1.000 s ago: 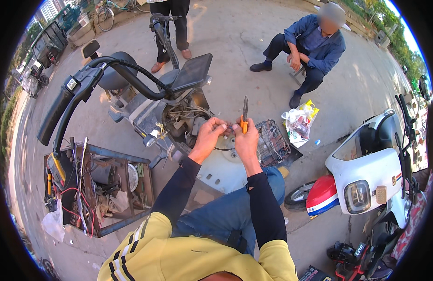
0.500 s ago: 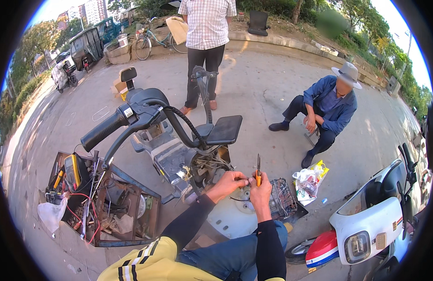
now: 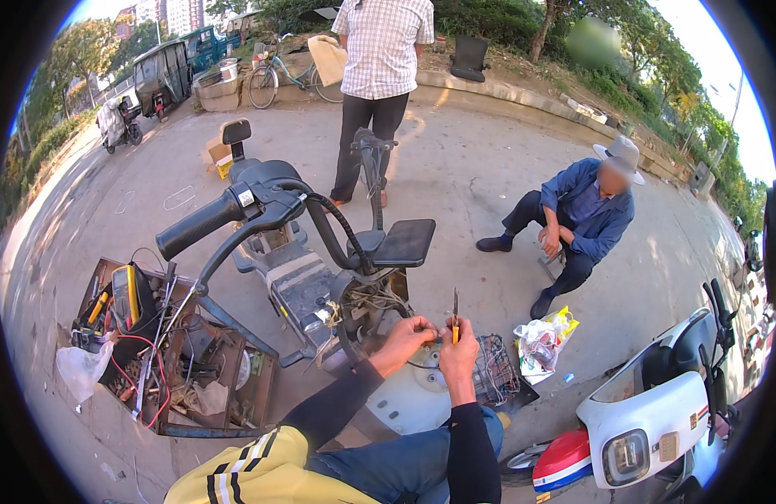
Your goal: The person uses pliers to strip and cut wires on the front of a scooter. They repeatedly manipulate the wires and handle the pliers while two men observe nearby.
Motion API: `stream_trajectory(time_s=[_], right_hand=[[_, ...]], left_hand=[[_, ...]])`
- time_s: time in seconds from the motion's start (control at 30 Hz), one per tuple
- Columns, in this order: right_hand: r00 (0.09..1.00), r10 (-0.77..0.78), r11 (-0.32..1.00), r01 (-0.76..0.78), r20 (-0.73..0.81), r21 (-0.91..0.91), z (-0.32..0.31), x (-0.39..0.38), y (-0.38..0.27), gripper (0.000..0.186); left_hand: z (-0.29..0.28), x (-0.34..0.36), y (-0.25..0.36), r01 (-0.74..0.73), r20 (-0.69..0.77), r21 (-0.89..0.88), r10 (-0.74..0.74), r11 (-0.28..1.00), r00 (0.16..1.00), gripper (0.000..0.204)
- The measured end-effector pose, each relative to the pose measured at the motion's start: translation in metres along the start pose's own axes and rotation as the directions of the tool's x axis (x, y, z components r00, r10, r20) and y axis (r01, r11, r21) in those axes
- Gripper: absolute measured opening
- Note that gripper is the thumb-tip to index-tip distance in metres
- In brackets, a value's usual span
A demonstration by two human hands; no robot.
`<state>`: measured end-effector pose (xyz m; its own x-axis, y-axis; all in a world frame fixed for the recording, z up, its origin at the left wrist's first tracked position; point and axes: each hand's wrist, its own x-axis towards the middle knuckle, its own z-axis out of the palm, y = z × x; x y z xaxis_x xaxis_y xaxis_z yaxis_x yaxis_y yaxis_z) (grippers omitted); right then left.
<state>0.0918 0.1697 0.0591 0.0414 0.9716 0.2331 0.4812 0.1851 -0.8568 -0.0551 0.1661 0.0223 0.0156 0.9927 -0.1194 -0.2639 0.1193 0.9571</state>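
Observation:
My right hand [image 3: 460, 357] is closed around an orange-handled tool [image 3: 456, 329] with a narrow dark pointed tip aimed upward; whether it is pliers or scissors I cannot tell. Beside it, my left hand [image 3: 407, 340] has thumb and forefinger pinched together, and what they grip is too small to make out. The fingertips of both hands nearly meet. Below them lies a pale panel with a round hub [image 3: 437, 380], and a dark cable runs close by. Just left of my hands, exposed wires [image 3: 380, 301] bunch under the scooter's handlebar [image 3: 262, 202].
At left, a metal toolbox [image 3: 237, 382] holds a yellow multimeter [image 3: 126, 296] and red leads. A wire-filled tray [image 3: 497, 370] sits right of my hands, near a plastic bag [image 3: 541, 343]. A white scooter [image 3: 657, 420] stands lower right. One person sits, another stands ahead.
The whole view has shifted slightly. The orange-handled tool now stands a little more upright in my right hand. Both hands keep close together at the same spot.

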Motion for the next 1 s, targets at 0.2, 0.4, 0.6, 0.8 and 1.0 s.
stream_trajectory(time_s=[0.2,0.4,0.6,0.8,1.0], right_hand=[[0.997,-0.059,0.993,0.063,0.041,-0.105,-0.006,0.006,-0.002,0.029],[0.986,-0.153,0.974,0.162,0.065,-0.16,-0.003,0.009,-0.002,0.028],[0.998,-0.064,0.997,0.065,0.015,-0.034,-0.006,0.01,-0.005,0.023],[0.993,-0.096,0.994,0.1,0.072,-0.051,-0.004,0.011,0.004,0.029],[0.977,-0.161,0.984,0.171,0.143,-0.057,-0.013,0.013,-0.001,0.028]], left_hand=[[0.002,0.0,0.015,-0.014,0.089,0.06,0.009,0.998,0.996,0.014],[-0.013,0.011,0.015,0.002,0.163,0.232,-0.041,0.973,0.986,0.012],[-0.006,0.003,0.035,0.102,0.154,0.034,-0.106,0.994,0.982,0.012],[-0.012,0.002,0.032,0.138,0.169,0.014,-0.138,0.99,0.976,0.015],[-0.018,0.015,0.026,0.273,0.245,-0.074,-0.248,0.959,0.937,0.015]])
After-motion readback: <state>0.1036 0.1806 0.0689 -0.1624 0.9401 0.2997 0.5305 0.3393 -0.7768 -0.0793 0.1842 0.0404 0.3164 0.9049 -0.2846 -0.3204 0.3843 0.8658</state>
